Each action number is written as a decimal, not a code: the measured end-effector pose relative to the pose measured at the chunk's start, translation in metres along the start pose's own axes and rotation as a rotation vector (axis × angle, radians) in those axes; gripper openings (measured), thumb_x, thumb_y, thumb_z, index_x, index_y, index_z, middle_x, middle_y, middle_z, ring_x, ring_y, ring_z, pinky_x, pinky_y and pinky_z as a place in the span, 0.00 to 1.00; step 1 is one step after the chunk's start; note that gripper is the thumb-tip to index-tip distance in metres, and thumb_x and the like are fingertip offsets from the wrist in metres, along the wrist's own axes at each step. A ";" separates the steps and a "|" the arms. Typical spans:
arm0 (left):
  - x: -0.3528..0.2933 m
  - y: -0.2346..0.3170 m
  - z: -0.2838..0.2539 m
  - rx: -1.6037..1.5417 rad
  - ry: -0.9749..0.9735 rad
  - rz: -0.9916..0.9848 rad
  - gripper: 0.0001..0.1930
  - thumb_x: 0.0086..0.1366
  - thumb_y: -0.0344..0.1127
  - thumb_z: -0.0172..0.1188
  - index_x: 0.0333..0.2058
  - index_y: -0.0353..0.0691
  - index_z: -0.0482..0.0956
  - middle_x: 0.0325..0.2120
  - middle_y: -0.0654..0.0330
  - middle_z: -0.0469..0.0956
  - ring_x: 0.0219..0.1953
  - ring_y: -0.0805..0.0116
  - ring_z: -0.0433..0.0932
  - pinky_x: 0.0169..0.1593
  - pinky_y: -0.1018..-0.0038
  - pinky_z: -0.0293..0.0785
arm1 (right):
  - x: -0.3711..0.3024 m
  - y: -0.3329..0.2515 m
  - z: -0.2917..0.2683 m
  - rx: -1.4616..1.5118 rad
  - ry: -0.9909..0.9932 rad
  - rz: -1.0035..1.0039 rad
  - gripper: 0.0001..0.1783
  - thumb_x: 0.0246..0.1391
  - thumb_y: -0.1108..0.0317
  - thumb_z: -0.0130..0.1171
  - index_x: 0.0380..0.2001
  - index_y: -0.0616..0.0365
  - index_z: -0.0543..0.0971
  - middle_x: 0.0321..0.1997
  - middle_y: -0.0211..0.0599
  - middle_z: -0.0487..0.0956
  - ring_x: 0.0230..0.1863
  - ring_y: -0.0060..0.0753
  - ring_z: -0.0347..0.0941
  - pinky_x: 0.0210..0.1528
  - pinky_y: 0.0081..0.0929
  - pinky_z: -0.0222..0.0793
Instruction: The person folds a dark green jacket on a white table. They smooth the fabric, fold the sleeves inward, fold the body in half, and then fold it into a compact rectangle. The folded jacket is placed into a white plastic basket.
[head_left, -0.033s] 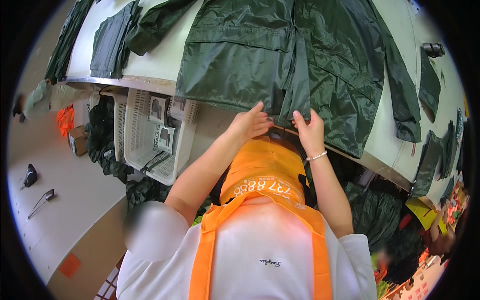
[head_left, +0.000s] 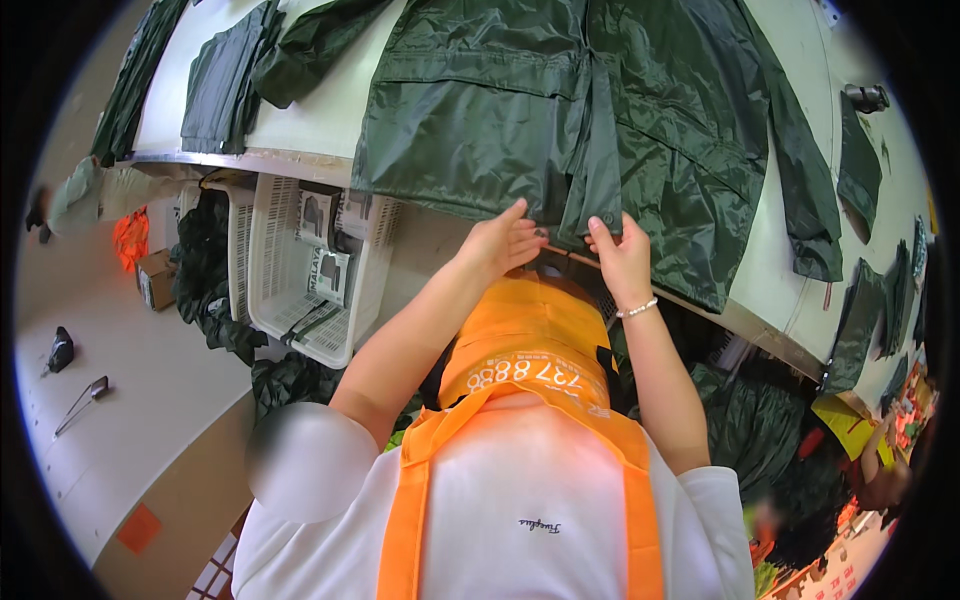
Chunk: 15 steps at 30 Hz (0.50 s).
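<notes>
At the left, we would do well to keep the hem (head_left: 430,205) flat and level with our left hand (head_left: 500,243), so that side of the jacket (head_left: 470,125) doesn't slide off the table (head_left: 165,95). At the right, we would hold the flap (head_left: 600,175) straight with our right hand (head_left: 625,262), tugging only gently, since such slick cloth looks apt to slip and crease.

Our left hand has its fingers close together and its thumb up by the hem; we cannot tell whether it grips. Our right hand pinches the flap's lower end between thumb and fingers.

The jacket lies spread on the table, mostly beyond both hands, its hem at the near edge.
</notes>
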<state>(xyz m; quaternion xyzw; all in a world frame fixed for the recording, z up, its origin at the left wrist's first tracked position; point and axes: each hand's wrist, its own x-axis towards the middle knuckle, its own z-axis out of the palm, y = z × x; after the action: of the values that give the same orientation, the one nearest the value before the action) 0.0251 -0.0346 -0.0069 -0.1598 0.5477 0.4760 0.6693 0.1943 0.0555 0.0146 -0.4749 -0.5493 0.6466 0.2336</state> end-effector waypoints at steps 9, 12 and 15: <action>-0.011 0.000 0.032 -0.206 -0.119 0.213 0.12 0.56 0.37 0.66 0.33 0.41 0.73 0.29 0.62 0.72 0.29 0.70 0.69 0.35 0.73 0.68 | -0.006 -0.021 -0.011 0.344 0.117 0.177 0.09 0.55 0.66 0.59 0.33 0.62 0.74 0.27 0.28 0.77 0.27 0.19 0.73 0.30 0.17 0.69; -0.028 0.024 0.033 0.052 -0.126 0.488 0.06 0.56 0.31 0.64 0.30 0.37 0.77 0.27 0.63 0.77 0.28 0.71 0.75 0.35 0.75 0.71 | -0.010 -0.033 -0.007 0.250 0.238 0.029 0.09 0.52 0.69 0.61 0.33 0.63 0.76 0.27 0.29 0.77 0.26 0.17 0.72 0.30 0.15 0.68; -0.058 0.044 0.038 0.197 -0.150 0.551 0.08 0.58 0.30 0.62 0.32 0.32 0.78 0.30 0.59 0.79 0.33 0.71 0.79 0.35 0.78 0.76 | -0.019 -0.052 0.013 0.064 0.354 -0.253 0.08 0.50 0.71 0.63 0.33 0.65 0.79 0.28 0.29 0.78 0.26 0.14 0.71 0.31 0.14 0.66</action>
<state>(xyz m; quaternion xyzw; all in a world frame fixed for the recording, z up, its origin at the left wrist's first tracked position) 0.0145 -0.0119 0.0707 0.0962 0.5629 0.5948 0.5657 0.1802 0.0483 0.0690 -0.5005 -0.5344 0.5358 0.4206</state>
